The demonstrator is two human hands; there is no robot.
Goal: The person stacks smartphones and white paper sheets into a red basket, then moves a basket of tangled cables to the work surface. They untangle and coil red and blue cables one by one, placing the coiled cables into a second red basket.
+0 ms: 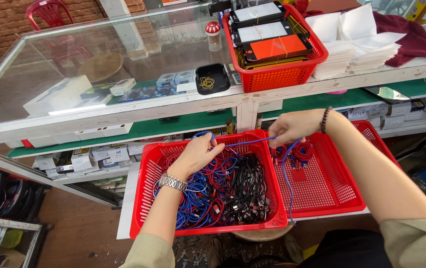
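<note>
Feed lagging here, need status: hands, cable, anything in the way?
Left hand and right hand both pinching one blue cable, stretched between them. Cable pile fills left red basket. Right red basket holds a few coils. Nothing in the way.

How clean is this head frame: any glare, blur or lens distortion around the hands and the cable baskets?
Head view: daylight, even and soft, with sharp focus on the left hand, right hand and the blue cable stretched between them. The glass counter top carries strong reflections that veil the boxes beneath. Wide-angle bending shows in the shelf edge. The white paper stack is nearly blown out.
</note>
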